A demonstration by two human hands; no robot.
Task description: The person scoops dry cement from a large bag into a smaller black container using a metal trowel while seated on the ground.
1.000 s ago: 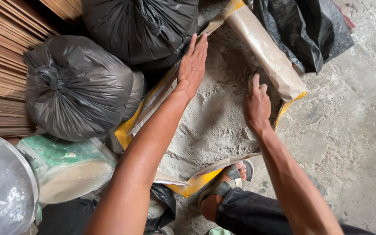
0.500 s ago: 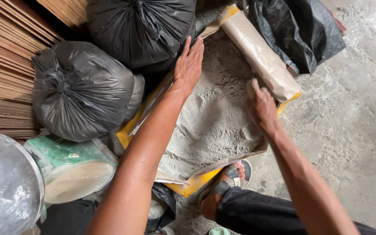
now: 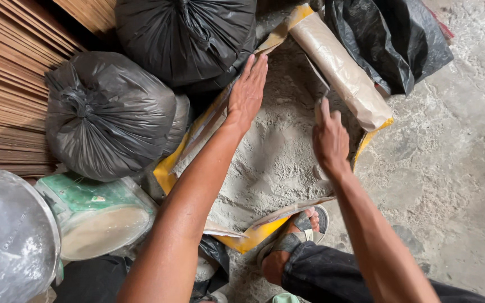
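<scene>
Grey-white plastic, dusty and rounded, is seen at the lower left corner, where a pale bucket (image 3: 7,241) fills the edge of the frame. Stacked wooden boards (image 3: 4,84) are shown along the upper left. Just right of the bucket, a green and white sack (image 3: 94,216) is laid on its side, and above it a tied black bag (image 3: 105,112) is set against a second black bag (image 3: 186,36) at the top centre.

In the middle of the frame an opened yellow and brown paper sack (image 3: 169,174) is spread on the floor, with grey powder (image 3: 276,157) exposed inside it. The left hand (image 3: 247,92) is held flat and open, fingers together, along the sack's upper left flap. The right hand (image 3: 329,137) is held open above the powder, fingers loosely spread and slightly blurred, gripping nothing. The sack's rolled flap (image 3: 341,70) is seen just right of it. A sandalled foot (image 3: 293,238) is planted at the sack's lower edge. A loose black bag (image 3: 388,39) is seen at the upper right, and bare concrete floor (image 3: 456,168) fills the right side.
</scene>
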